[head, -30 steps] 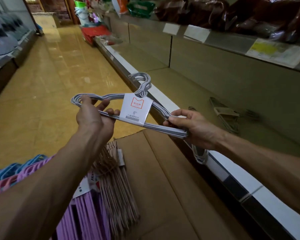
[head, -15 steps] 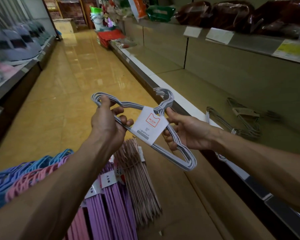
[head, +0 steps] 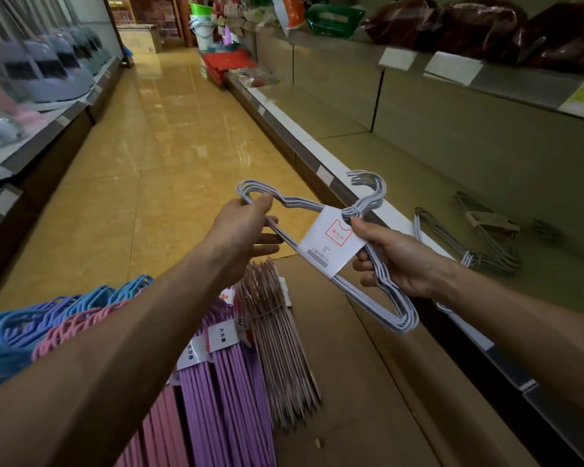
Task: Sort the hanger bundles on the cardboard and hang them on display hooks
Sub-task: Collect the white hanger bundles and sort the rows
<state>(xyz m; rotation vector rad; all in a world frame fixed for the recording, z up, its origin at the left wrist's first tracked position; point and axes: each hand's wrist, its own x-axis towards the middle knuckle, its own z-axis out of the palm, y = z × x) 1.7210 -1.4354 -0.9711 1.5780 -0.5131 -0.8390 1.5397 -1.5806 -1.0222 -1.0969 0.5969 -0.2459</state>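
- We find the grey hanger bundle (head: 331, 251) held in the air over the cardboard (head: 361, 382), left hand (head: 240, 230) gripping one shoulder, right hand (head: 395, 261) curled round the other.
- We judge sorting done for this bundle; next, its hooks need turning toward a display hook, none visible.

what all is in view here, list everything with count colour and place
grey hanger bundle: one, white paper label, held in the air between both hands
grey hanger bundles on shelf: two or so, lying flat on the low shelf at right
tan hanger bundle: one, on the cardboard
purple hanger bundles: several, labelled, on the cardboard
pink hanger bundles: some, bottom edge
blue hangers: a heap, far left
cardboard: one, brown, on the floor
green basket: one, upper shelf
brown bagged goods: several, upper shelf
left hand: grips the bundle's shoulder end
right hand: grips the bundle near the label
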